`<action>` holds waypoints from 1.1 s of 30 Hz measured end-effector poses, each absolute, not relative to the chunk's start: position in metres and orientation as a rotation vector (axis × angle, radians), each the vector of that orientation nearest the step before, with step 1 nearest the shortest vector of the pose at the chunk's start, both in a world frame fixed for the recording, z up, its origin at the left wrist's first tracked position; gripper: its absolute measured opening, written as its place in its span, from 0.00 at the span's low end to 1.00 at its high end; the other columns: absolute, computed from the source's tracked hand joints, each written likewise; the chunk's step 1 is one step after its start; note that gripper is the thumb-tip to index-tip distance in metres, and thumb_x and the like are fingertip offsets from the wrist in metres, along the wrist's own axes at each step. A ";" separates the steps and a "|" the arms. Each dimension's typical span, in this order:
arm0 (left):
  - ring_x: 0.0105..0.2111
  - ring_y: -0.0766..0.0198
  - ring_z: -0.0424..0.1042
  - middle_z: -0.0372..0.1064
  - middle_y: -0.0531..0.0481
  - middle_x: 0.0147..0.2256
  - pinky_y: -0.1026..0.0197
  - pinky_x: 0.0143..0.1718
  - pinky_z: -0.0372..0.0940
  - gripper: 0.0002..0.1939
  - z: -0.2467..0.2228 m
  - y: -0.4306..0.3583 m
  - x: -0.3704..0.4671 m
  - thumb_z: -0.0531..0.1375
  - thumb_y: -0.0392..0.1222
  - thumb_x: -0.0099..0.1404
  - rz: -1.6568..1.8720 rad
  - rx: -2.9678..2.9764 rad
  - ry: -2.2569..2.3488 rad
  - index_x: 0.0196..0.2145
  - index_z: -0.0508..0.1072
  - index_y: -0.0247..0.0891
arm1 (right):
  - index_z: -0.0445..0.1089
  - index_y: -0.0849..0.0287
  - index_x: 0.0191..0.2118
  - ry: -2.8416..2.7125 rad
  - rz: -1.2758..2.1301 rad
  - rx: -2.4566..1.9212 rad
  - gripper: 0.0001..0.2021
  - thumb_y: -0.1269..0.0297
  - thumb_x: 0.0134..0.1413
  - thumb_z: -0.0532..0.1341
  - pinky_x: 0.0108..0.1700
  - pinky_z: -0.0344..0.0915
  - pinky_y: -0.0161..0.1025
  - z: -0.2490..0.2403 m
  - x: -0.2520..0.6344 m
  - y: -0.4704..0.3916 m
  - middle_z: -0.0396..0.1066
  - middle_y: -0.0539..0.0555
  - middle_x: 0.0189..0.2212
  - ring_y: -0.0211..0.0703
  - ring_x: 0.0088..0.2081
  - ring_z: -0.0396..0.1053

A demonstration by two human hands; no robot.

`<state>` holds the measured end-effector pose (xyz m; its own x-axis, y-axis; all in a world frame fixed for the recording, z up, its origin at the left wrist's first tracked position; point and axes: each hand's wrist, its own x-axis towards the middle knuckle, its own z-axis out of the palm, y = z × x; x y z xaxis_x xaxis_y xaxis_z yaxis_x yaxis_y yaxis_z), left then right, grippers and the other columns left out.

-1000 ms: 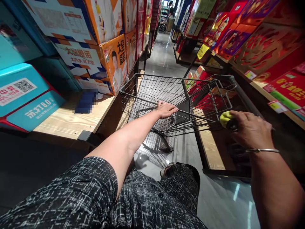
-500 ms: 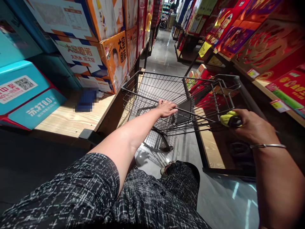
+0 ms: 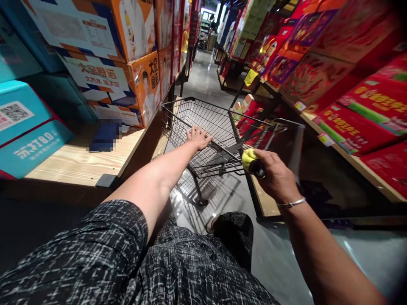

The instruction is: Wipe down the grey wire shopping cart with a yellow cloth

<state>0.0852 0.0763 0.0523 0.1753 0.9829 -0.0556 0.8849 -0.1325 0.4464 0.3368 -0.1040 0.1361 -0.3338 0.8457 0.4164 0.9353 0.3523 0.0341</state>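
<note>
The black wire shopping cart [image 3: 219,123] stands in front of me at an angle, its basket holding nothing that I can see. On the basket's near rim lies my left hand [image 3: 199,138], fingers spread and not wrapped around the wire. My right hand [image 3: 276,176], with a silver bangle on the wrist, is closed on a bright yellow, cloth-like thing [image 3: 248,162]. A dark round end [image 3: 257,168] shows beside the yellow; I cannot tell what it belongs to. This hand is beside the cart's rim, near its handle end.
To the left, orange drink cartons [image 3: 143,84] and a turquoise box [image 3: 32,127] stand on a wooden shelf [image 3: 82,163] with a dark blue item [image 3: 104,135]. Red gift boxes [image 3: 352,131] line the right shelf. The tiled aisle [image 3: 202,67] runs ahead between shelves.
My right hand has moved left, closer to my left hand, still gripping the yellow thing. The fingers of my left hand are spread wider. The cart appears farther left in view and slightly turned.
</note>
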 end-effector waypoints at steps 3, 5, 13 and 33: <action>0.76 0.43 0.29 0.44 0.47 0.75 0.29 0.71 0.21 0.33 0.059 0.056 0.105 0.43 0.63 0.76 0.353 2.309 1.514 0.68 0.65 0.47 | 0.61 0.46 0.67 -2.306 -0.281 -1.381 0.33 0.75 0.56 0.56 0.53 0.75 0.53 0.152 0.343 -0.124 0.70 0.59 0.57 0.57 0.55 0.73; 0.75 0.47 0.40 0.56 0.49 0.71 0.30 0.71 0.21 0.29 0.060 0.042 0.119 0.42 0.60 0.78 0.349 2.472 1.223 0.65 0.69 0.49 | 0.60 0.43 0.67 -2.304 -0.376 -1.371 0.33 0.73 0.56 0.58 0.52 0.75 0.57 0.169 0.354 -0.143 0.70 0.59 0.57 0.60 0.54 0.73; 0.66 0.53 0.56 0.68 0.51 0.61 0.36 0.73 0.29 0.26 0.047 0.038 0.118 0.42 0.50 0.79 0.528 2.515 1.015 0.56 0.77 0.50 | 0.63 0.39 0.66 -2.408 -0.106 -1.248 0.35 0.75 0.54 0.60 0.58 0.72 0.58 0.189 0.371 -0.173 0.68 0.57 0.59 0.58 0.57 0.70; 0.63 0.53 0.61 0.72 0.46 0.57 0.43 0.74 0.35 0.20 0.049 0.044 0.104 0.49 0.46 0.73 0.457 2.497 1.136 0.53 0.76 0.41 | 0.76 0.54 0.51 -2.808 0.216 -1.170 0.21 0.72 0.49 0.66 0.51 0.68 0.41 0.176 0.270 -0.021 0.75 0.55 0.45 0.48 0.47 0.72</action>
